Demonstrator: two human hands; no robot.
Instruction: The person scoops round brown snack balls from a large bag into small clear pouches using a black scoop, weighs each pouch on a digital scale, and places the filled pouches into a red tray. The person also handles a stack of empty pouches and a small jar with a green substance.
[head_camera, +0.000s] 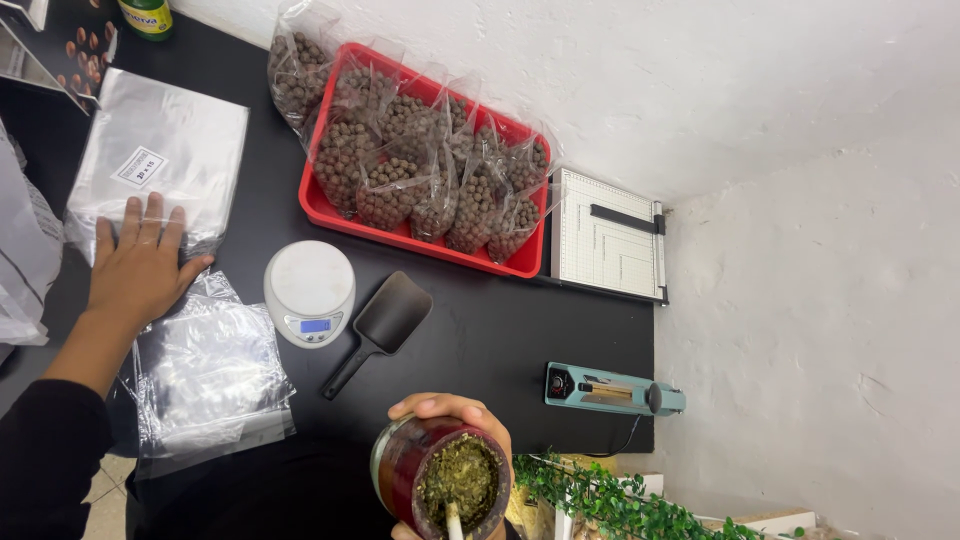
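Right hand (440, 410) grips cup (440, 478) of green herb, upright near tabletop (480, 330) edge. Left hand (135, 265) flat, open on bags (160, 150). Best keep cup level; spread fingers to peel one bag.

— How is the light?

— Bright and even, soft, seemingly from overhead. The white wall (760, 130) is close to washed out, its rough texture faint.

— Shadows?

— Weak. A thin one lies under the red tray (322, 205) and beside the black scoop (385, 322) on the black tabletop (520, 330).

— Any glare?

— Yes. The clear bags (205, 365) near the left edge and the foil stack (160, 150) shine pale; the tabletop carries a dull sheen.

— Sharpness?

— Mostly crisp. The cup (440, 480) at the bottom edge is slightly soft, being near the lens. Straight lines bow a little toward the corners.
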